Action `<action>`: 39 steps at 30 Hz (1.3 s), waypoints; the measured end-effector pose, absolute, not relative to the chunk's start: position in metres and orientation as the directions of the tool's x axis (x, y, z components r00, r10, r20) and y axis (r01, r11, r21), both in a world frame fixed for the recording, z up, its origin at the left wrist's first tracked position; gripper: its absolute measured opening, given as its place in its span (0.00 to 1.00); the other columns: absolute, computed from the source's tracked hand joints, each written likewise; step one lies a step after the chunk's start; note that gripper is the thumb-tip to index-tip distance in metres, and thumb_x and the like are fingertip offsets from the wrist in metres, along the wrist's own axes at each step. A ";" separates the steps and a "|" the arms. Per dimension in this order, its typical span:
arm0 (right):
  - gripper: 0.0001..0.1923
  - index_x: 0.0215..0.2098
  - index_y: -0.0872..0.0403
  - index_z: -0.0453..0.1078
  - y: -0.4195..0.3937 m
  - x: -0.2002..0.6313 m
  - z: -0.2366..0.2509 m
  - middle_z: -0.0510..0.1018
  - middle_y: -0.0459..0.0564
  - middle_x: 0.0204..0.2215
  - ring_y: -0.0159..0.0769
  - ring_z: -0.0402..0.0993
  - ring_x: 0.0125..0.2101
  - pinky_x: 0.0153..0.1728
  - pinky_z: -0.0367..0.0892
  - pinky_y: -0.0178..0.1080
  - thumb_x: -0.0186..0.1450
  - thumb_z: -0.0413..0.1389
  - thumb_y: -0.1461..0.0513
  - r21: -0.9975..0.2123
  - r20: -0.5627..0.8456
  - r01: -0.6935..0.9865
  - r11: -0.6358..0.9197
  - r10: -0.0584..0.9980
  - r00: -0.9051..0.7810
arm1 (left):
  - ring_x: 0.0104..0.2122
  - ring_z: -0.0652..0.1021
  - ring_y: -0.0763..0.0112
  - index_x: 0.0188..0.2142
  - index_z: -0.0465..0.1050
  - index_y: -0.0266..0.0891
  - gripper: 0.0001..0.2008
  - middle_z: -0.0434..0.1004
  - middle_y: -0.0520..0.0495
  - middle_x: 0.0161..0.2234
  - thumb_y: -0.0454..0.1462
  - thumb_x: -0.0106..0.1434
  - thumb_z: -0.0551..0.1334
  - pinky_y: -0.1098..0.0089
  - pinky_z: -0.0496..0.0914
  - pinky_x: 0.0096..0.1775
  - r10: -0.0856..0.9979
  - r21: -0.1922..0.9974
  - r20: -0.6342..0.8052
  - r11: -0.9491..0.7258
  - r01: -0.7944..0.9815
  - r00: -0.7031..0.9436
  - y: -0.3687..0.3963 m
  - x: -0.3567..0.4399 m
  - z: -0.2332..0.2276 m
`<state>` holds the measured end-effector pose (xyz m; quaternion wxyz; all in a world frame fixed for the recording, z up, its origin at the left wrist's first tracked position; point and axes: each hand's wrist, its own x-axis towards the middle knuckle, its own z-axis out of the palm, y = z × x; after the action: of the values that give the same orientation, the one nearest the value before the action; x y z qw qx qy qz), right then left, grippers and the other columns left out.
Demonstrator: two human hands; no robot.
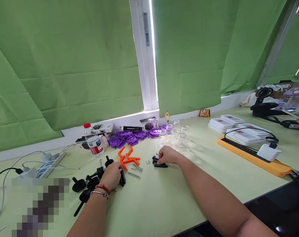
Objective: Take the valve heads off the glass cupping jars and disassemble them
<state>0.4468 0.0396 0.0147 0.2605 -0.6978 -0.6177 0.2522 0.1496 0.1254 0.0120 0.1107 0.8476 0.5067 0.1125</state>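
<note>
While the left hand [113, 174] grips a black peg [122, 178] at seven o'clock, the right hand [167, 154] pinches small black rods [160, 165] mid-worktop [164, 197], parts sorted by kind.

Your near surface [149, 204] between both forearms lies open. Ahead, orange brackets [128, 158], loose screws [136, 171] and clear jars [180, 138] crowd the way; black knobs [86, 186] block your left.
</note>
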 end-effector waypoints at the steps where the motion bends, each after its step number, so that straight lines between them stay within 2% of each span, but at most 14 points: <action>1: 0.09 0.20 0.55 0.73 0.038 0.447 0.016 0.70 0.42 0.17 0.27 0.62 0.19 0.18 0.55 0.31 0.43 0.65 0.59 -0.666 -0.057 0.740 -0.094 0.996 0.075 | 0.30 0.71 0.65 0.26 0.69 0.38 0.08 0.73 0.43 0.31 0.32 0.57 0.52 0.68 0.58 0.29 0.884 0.297 0.089 -0.463 0.835 0.459 0.125 0.151 0.013; 4: 0.09 0.20 0.54 0.74 0.036 0.445 0.019 0.72 0.42 0.18 0.29 0.64 0.20 0.19 0.56 0.31 0.41 0.66 0.60 -0.616 -0.107 0.785 -0.062 0.994 -0.005 | 0.34 0.72 0.62 0.28 0.70 0.38 0.09 0.72 0.42 0.34 0.32 0.58 0.51 0.67 0.61 0.33 0.880 0.291 0.137 -0.474 0.831 0.454 0.120 0.156 0.018; 9: 0.08 0.20 0.54 0.75 0.036 0.441 0.019 0.74 0.44 0.19 0.30 0.65 0.20 0.20 0.57 0.32 0.41 0.66 0.62 -0.559 -0.133 0.828 -0.033 0.990 -0.050 | 0.36 0.71 0.60 0.29 0.68 0.38 0.09 0.72 0.42 0.33 0.33 0.61 0.50 0.63 0.64 0.39 0.803 0.293 0.324 -0.588 0.754 0.500 0.108 0.169 0.027; 13: 0.08 0.22 0.54 0.76 0.035 0.438 0.019 0.73 0.43 0.19 0.29 0.65 0.21 0.21 0.58 0.32 0.43 0.65 0.60 -0.659 -0.137 0.752 -0.010 0.985 -0.106 | 0.41 0.72 0.59 0.38 0.69 0.38 0.10 0.73 0.42 0.38 0.40 0.63 0.53 0.61 0.66 0.43 0.673 0.352 0.410 -0.739 0.574 0.616 0.093 0.179 0.025; 16: 0.10 0.25 0.54 0.77 0.032 0.432 0.021 0.74 0.42 0.20 0.28 0.65 0.22 0.23 0.59 0.31 0.45 0.64 0.58 -0.771 -0.111 0.635 0.035 0.976 -0.189 | 0.45 0.72 0.61 0.50 0.65 0.41 0.17 0.71 0.41 0.48 0.41 0.62 0.56 0.60 0.66 0.47 0.576 0.448 0.381 -0.799 0.400 0.724 0.080 0.188 0.019; 18: 0.12 0.27 0.54 0.77 0.028 0.425 0.023 0.74 0.43 0.21 0.28 0.66 0.23 0.24 0.60 0.31 0.46 0.64 0.57 -0.817 -0.095 0.573 0.070 0.962 -0.255 | 0.43 0.73 0.63 0.53 0.64 0.43 0.20 0.71 0.41 0.49 0.41 0.62 0.57 0.62 0.67 0.46 0.543 0.517 0.332 -0.789 0.332 0.771 0.072 0.194 0.016; 23: 0.13 0.32 0.55 0.78 0.026 0.415 0.024 0.77 0.44 0.24 0.29 0.69 0.26 0.28 0.63 0.31 0.50 0.63 0.57 -0.869 -0.054 0.474 0.142 0.925 -0.376 | 0.35 0.74 0.67 0.41 0.72 0.42 0.11 0.76 0.46 0.35 0.40 0.63 0.55 0.68 0.67 0.37 0.530 0.612 0.241 -0.733 0.296 0.813 0.060 0.203 0.017; 24: 0.12 0.32 0.55 0.77 0.027 0.416 0.023 0.77 0.44 0.25 0.30 0.69 0.26 0.28 0.63 0.31 0.51 0.62 0.57 -0.860 -0.031 0.486 0.153 0.937 -0.349 | 0.33 0.73 0.67 0.40 0.72 0.41 0.10 0.76 0.47 0.33 0.41 0.63 0.55 0.69 0.67 0.35 0.545 0.620 0.239 -0.723 0.306 0.804 0.059 0.204 0.018; 26: 0.11 0.33 0.55 0.77 0.032 0.424 0.021 0.78 0.46 0.27 0.30 0.70 0.27 0.28 0.63 0.31 0.55 0.59 0.57 -0.803 0.050 0.579 0.145 0.983 -0.178 | 0.30 0.72 0.69 0.38 0.71 0.40 0.10 0.74 0.48 0.30 0.41 0.63 0.55 0.70 0.65 0.33 0.572 0.633 0.247 -0.706 0.317 0.782 0.061 0.202 0.019; 28: 0.10 0.34 0.55 0.77 0.038 0.435 0.017 0.78 0.48 0.29 0.32 0.71 0.29 0.30 0.63 0.32 0.58 0.55 0.60 -0.702 0.157 0.710 0.063 0.985 0.067 | 0.28 0.70 0.70 0.38 0.71 0.40 0.11 0.73 0.49 0.28 0.43 0.64 0.54 0.71 0.65 0.31 0.587 0.656 0.263 -0.691 0.305 0.766 0.064 0.200 0.019; 30: 0.10 0.34 0.56 0.77 0.044 0.446 0.013 0.78 0.50 0.30 0.33 0.71 0.31 0.31 0.63 0.33 0.58 0.54 0.63 -0.616 0.202 0.787 -0.041 0.957 0.208 | 0.27 0.70 0.71 0.38 0.71 0.40 0.12 0.72 0.49 0.28 0.44 0.64 0.54 0.71 0.64 0.30 0.591 0.674 0.268 -0.679 0.290 0.760 0.066 0.198 0.017; 33: 0.10 0.35 0.55 0.77 0.049 0.453 0.007 0.78 0.51 0.31 0.34 0.71 0.30 0.30 0.63 0.34 0.57 0.55 0.65 -0.584 0.172 0.806 -0.094 0.956 0.236 | 0.28 0.72 0.70 0.38 0.72 0.40 0.12 0.74 0.48 0.29 0.44 0.64 0.54 0.71 0.65 0.31 0.594 0.665 0.261 -0.682 0.304 0.761 0.065 0.197 0.016; 39: 0.10 0.35 0.51 0.78 0.055 0.446 0.001 0.79 0.48 0.31 0.34 0.71 0.31 0.30 0.62 0.33 0.56 0.57 0.64 -0.522 0.124 0.850 -0.077 0.979 0.164 | 0.30 0.74 0.68 0.38 0.73 0.40 0.12 0.76 0.47 0.31 0.43 0.63 0.55 0.70 0.66 0.33 0.575 0.617 0.257 -0.716 0.325 0.777 0.062 0.199 0.018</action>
<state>0.4464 0.0546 0.0011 0.2468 -0.7220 -0.6331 0.1306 0.1989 0.0624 0.0180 0.2815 0.8996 0.2501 0.2212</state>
